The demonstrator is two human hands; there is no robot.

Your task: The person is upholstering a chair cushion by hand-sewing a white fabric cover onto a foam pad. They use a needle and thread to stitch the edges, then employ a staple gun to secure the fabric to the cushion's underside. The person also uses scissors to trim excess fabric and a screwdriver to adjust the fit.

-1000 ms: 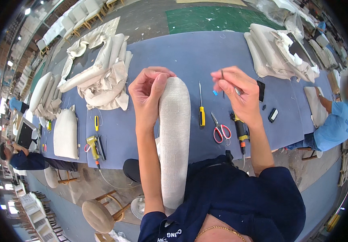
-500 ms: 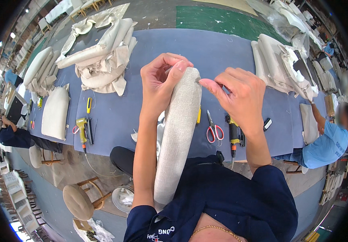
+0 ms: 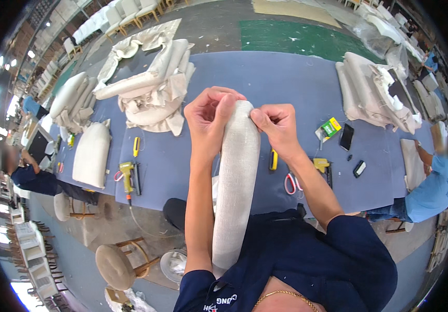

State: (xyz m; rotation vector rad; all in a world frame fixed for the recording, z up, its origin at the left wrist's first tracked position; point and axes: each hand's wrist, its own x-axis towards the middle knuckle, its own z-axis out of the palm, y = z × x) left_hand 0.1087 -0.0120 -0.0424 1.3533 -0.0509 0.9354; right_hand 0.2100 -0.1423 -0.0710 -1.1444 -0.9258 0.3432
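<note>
A long, narrow side of a padded chair back (image 3: 237,177) in light beige fabric stands on end before me, its lower end against my body. My left hand (image 3: 214,117) grips its upper end from the left, thumb and bent fingers closed on the fabric. From the right, my right hand (image 3: 276,127) pinches the cover near the top corner with thumb and curled fingers. Anything small between those fingertips is hidden. Beyond and beside it lie a yellow-handled tool (image 3: 273,159), red-handled scissors (image 3: 291,183), partly behind my right forearm, and a yellow staple gun (image 3: 321,165).
A blue-grey worktable (image 3: 265,73) holds piled beige covers (image 3: 156,99), a padded panel (image 3: 92,155), another staple gun (image 3: 127,174), a phone (image 3: 346,137) and a green-yellow box (image 3: 328,129). More covers (image 3: 374,93) lie right. A stool (image 3: 115,267) stands lower left. Co-workers stand at both sides.
My right hand has come in from the right and now touches the top corner of the chair back. My left hand keeps its grip. The view has shifted, showing the box and phone.
</note>
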